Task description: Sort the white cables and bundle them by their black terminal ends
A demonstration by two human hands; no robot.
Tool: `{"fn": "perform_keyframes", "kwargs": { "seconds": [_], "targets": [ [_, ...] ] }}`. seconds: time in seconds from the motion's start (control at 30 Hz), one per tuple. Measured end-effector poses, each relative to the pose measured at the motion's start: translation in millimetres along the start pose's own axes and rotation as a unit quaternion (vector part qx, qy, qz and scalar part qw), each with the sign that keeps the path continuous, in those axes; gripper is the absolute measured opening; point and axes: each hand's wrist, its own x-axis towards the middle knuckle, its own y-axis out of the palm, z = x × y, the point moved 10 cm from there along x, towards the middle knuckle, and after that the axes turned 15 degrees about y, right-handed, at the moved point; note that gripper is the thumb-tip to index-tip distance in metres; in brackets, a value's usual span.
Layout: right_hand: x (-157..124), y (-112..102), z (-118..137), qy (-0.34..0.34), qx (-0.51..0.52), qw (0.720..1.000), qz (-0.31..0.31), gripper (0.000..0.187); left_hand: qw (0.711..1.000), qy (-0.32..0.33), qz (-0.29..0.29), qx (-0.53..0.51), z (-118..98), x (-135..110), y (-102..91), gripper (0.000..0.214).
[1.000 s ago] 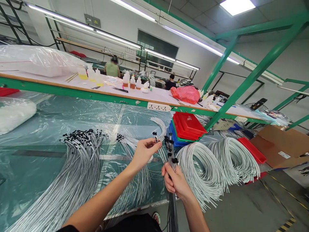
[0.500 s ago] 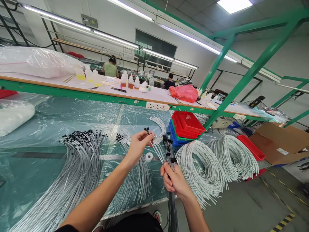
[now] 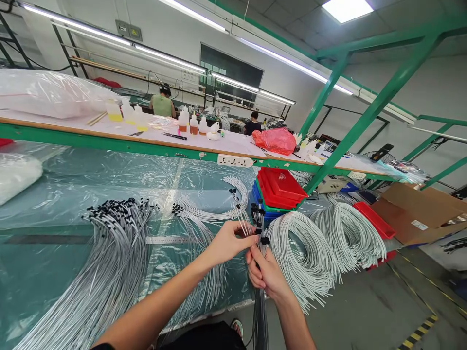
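A bundle of grey cables with black connectors [image 3: 260, 218] stands upright in my right hand [image 3: 266, 272], its tails hanging below the table edge. My left hand [image 3: 233, 243] is closed on a few white cables with black ends [image 3: 237, 206], right beside the bundle and almost touching my right hand. On the left of the table lies a large heap of grey cables [image 3: 120, 253] with black connectors at its top. A smaller spread of white cables [image 3: 204, 243] lies between that heap and my hands, partly hidden by my left forearm.
Coiled white cables [image 3: 302, 253] lie right of my hands. Behind them stand stacked red, green and blue bins [image 3: 280, 187]. A shelf [image 3: 153, 141] with bottles [image 3: 193, 125] and a red plastic bag [image 3: 275, 141] crosses the back. Two people sit farther off. A cardboard box [image 3: 412, 214] is at right.
My left hand has moved right and down with its few cables, from above the table to beside the bundle. My right hand keeps its hold in nearly the same place.
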Motion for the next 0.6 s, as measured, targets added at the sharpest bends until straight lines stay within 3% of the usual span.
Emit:
{"fn": "perform_keyframes", "kwargs": {
  "seconds": [0.27,0.6],
  "targets": [
    [-0.1,-0.1,-2.2,0.002,0.008,1.000,0.023,0.052,0.996,0.016,-0.081,-0.017,3.9,6.7,-19.7,0.025],
    [3.5,-0.7,-4.6,-0.003,0.010,1.000,0.018,0.051,0.994,0.004,-0.099,-0.056,10.4,7.1,-19.4,0.029]
  ]
}}
